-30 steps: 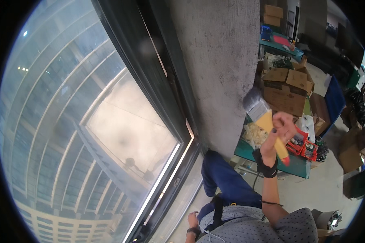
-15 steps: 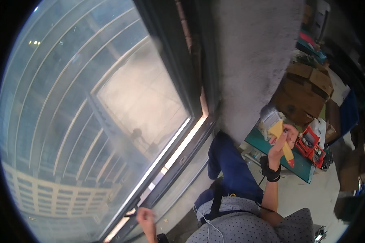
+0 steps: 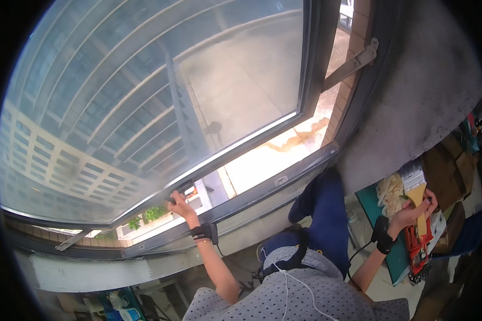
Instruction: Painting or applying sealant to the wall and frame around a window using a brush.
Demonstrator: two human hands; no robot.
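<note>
My left hand (image 3: pixel 182 206) is closed at the lower edge of the tilted-out window sash (image 3: pixel 235 140), its fingers around a small dark handle that they mostly cover. Off to the right, my right hand (image 3: pixel 419 207) grips a wide paintbrush (image 3: pixel 416 192) by its yellow handle. The brush's pale bristles point upward, away from me. Through the glass, a building with rows of windows shows.
Metal stays (image 3: pixel 353 65) join the sash to the window frame (image 3: pixel 284 182). At right, a green board (image 3: pixel 396 267) bears a red case (image 3: pixel 419 251) and a pale crumpled bundle (image 3: pixel 389 193), with cardboard boxes (image 3: pixel 439 171) beyond. A grey wall (image 3: pixel 412 101) rises beside the window.
The window has swung outward and its gap is much wider. My left hand has moved forward onto the sash's lower edge. My right hand still holds the paintbrush, now lower and turned bristles up.
</note>
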